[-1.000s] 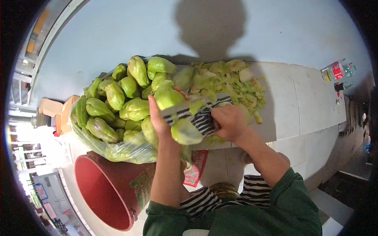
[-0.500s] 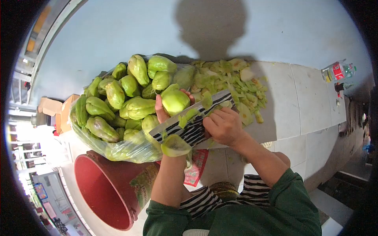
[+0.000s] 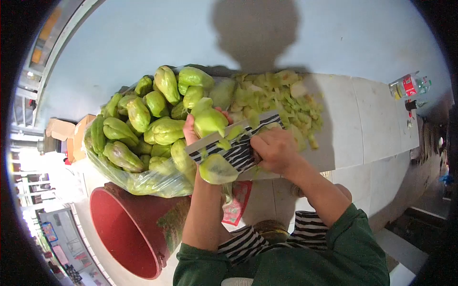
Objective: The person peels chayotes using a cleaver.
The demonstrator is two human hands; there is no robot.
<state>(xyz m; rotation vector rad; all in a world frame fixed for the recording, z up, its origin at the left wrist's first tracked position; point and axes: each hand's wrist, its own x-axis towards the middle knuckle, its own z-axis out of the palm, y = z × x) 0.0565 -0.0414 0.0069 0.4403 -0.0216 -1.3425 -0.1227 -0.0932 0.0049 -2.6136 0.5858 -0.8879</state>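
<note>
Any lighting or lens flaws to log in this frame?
All in the head view: strong fisheye bending with black corners; left side partly blown out to white; a head-shaped shadow on the wall; stripes on the blade, seemingly mirroring the striped trousers.

Food-preparation spot; knife (image 3: 242, 151), peelings (image 3: 298, 107), tiled ledge (image 3: 338, 107).

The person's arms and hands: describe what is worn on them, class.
Dark green sleeves, plain and ending around the elbows, leave both forearms bare. The left hand and right hand wear no gloves; no watch or bracelet shows. The left hand is partly hidden, so rings there cannot be ruled out.
</note>
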